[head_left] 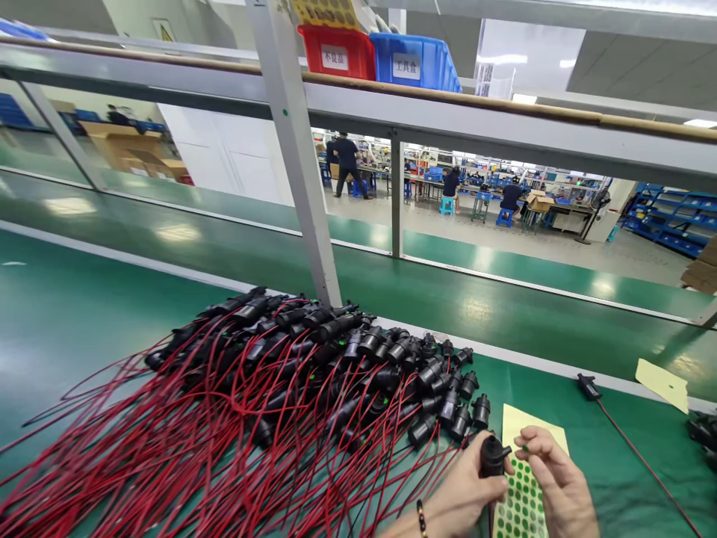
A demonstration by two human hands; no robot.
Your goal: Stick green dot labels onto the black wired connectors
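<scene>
My left hand (462, 497) grips a black cylindrical connector (493, 456) upright near the bottom edge. My right hand (557, 482) is pinched at the connector's tip, thumb and forefinger together; a small green dot seems to sit at the fingertips. Under both hands lies a yellow sheet of green dot stickers (520, 501). To the left spreads a big pile of black connectors (347, 359) with red wires (184, 441) fanning toward me.
One lone connector on a red wire (588, 387) lies to the right, with a yellow paper scrap (664, 385) beyond it. A grey frame post (296, 164) rises behind the pile. Red (336, 52) and blue (414, 60) bins sit on the upper rail. People work far off.
</scene>
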